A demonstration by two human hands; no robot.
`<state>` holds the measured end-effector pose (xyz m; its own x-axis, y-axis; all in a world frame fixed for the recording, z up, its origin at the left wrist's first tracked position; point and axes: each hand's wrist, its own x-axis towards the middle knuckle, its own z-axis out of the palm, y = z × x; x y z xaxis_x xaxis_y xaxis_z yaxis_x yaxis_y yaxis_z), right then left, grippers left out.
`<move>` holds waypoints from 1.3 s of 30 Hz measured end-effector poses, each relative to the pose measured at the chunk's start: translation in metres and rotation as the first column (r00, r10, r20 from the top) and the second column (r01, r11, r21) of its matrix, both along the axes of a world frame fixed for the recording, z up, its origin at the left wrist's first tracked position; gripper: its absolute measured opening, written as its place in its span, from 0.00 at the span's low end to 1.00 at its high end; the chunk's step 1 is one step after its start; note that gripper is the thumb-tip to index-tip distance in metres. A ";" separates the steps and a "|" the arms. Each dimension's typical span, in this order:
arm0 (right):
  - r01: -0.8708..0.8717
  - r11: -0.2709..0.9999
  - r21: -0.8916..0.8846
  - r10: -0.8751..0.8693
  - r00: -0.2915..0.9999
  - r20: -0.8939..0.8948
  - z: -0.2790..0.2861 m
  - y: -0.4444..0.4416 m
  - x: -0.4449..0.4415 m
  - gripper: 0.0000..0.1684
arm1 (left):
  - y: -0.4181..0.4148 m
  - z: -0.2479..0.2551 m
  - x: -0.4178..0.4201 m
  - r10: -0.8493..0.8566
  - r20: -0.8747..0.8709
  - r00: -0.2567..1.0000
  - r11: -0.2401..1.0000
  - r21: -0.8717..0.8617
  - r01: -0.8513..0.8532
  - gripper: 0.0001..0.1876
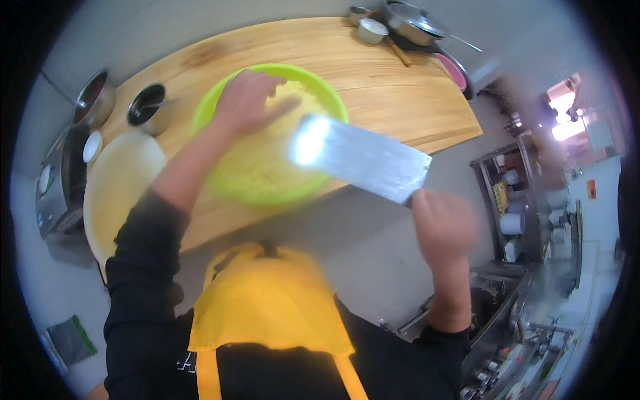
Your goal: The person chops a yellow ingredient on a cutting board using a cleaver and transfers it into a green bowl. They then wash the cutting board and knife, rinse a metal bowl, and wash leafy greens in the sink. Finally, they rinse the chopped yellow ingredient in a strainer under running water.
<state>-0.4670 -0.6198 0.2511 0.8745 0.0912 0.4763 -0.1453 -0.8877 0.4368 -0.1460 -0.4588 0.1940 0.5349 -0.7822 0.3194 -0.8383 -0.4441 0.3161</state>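
A lime-green plastic basin [220, 190] stands on the wooden table and holds a pale yellow, crumbly food [265, 167]. Over the basin's far left part is my left hand [252, 102], its fingers apart; whether the fingertips touch the food I cannot tell. My right hand [442, 220] is closed on the handle of a broad, rectangular metal blade, a cleaver or a scraper [360, 157]. The blade's far end hangs over the basin's right side, and the handle is hidden in my fist. Both hands are slightly blurred by motion.
On the wooden table [400, 105], a large pale round tray or lid [120, 175] lies at the left, near metal bowls [146, 107]. A lidded pot [415, 25], a white cup [372, 31] and a pink basin [451, 71] stand at the far right. Kitchen shelves [515, 200] rise beyond.
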 end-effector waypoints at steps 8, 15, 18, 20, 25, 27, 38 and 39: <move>-0.021 0.995 0.094 0.020 1.000 0.006 -0.021 0.000 -0.015 0.05 | 0.003 0.012 0.002 -0.126 0.254 0.959 0.922 -0.328 0.208 0.19; 0.001 0.976 0.216 0.021 0.995 -0.100 -0.020 0.009 0.002 0.03 | 0.023 0.011 0.002 -0.295 -0.094 0.951 0.904 -0.350 0.246 0.24; 0.050 0.928 0.370 -0.035 0.998 -0.047 -0.029 0.015 -0.002 0.07 | 0.028 0.020 0.015 -0.673 -0.620 0.403 0.612 -0.773 -0.166 0.33; 0.097 0.854 0.511 -0.105 0.994 -0.013 -0.034 0.027 -0.003 0.10 | 0.038 0.024 0.033 -0.796 -0.606 0.013 0.467 -0.626 -0.624 0.39; 0.175 0.468 0.866 -0.329 0.944 -0.013 -0.073 0.055 -0.019 0.07 | 0.112 -0.015 0.072 -0.911 -0.385 -0.150 0.383 -0.648 -0.658 0.31; 0.154 0.371 0.916 -0.348 0.937 -0.016 -0.082 0.067 -0.019 0.06 | 0.161 -0.059 0.112 -0.885 -0.418 -0.205 0.448 -0.646 -0.618 0.26; 0.172 -0.196 0.965 -0.544 0.800 -0.253 -0.079 0.142 -0.016 0.07 | 0.189 -0.171 0.148 0.210 -0.800 0.562 0.945 0.019 -0.325 0.09; 0.174 -0.166 0.971 -0.560 0.794 -0.238 -0.077 0.147 -0.015 0.07 | 0.177 -0.180 0.156 0.173 -0.718 0.675 0.963 -0.021 -0.268 0.10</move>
<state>-0.4823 -0.4726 0.1745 0.4327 -0.8913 -0.1355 -0.5241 -0.1264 -0.8422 0.0097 -0.2819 0.0138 0.7904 -0.5950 -0.1455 -0.2288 -0.5072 0.8309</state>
